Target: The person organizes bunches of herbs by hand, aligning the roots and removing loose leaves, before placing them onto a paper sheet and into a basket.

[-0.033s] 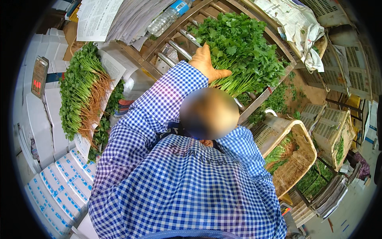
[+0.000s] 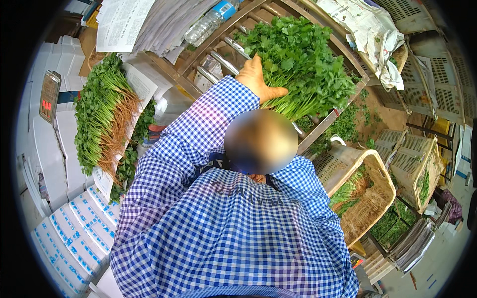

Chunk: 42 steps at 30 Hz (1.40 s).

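Observation:
A large leafy green bunch that looks like coriander [image 2: 303,59] lies on a brown metal rack with rollers [image 2: 238,47], stems toward me. My left hand [image 2: 257,82] is at its left side, fingers along the edge and thumb stretched over the stems, curved around part of the bunch. The fingertips are partly hidden by the leaves. My right sleeve [image 2: 303,184], in blue and white check, leads up to a blurred oval patch. That patch hides my right hand, so its fingers and anything in them cannot be made out.
At left, rooted green bunches [image 2: 107,119] lie on paper, beside a scale display [image 2: 49,97] and white boxes [image 2: 74,238]. A paper stack [image 2: 159,22] and plastic bottle [image 2: 211,22] are beyond the rack. At right stand plastic crates [image 2: 370,208] and crumpled paper [image 2: 372,30].

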### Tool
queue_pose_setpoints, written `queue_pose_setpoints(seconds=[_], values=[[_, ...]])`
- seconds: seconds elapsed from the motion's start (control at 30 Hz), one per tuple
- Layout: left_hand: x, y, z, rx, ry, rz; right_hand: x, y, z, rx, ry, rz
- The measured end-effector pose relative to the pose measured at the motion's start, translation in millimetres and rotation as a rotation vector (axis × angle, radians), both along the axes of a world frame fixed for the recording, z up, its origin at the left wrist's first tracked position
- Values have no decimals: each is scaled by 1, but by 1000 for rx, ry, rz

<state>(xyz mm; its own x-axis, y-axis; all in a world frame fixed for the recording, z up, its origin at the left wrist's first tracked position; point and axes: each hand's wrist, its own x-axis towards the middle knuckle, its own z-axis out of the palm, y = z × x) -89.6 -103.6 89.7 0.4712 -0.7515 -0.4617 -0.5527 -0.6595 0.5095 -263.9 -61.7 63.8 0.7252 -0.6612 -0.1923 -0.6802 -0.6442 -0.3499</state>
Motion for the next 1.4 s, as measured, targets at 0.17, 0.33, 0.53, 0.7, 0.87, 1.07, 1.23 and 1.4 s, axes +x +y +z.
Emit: queue_pose_setpoints(seconds=[0.17, 0.33, 0.53, 0.7, 0.87, 1.07, 1.23, 1.4], values=[[-1, -3, -4, 31, 1, -6, 6, -4, -7, 5, -16, 9], [2, 1, -2, 41, 43, 23, -3, 0, 18, 420, 37, 157], [-4, -5, -4, -5, 65, 9, -99, -23, 45, 897, 81, 396], [3, 7, -13, -82, 7, 70, -112, -70, 27, 944, -670, -701], [3, -15, -16, -77, 141, 98, -40, -100, -15, 275, -467, -550], [25, 0, -55, -188, 48, 40, 27, -75, -12, 363, -519, -679], [2, 12, -13, -173, 182, 6, 39, -75, -11, 356, -498, -871], [9, 24, -7, -289, 358, 122, 67, -58, 7, 413, -610, -907]])
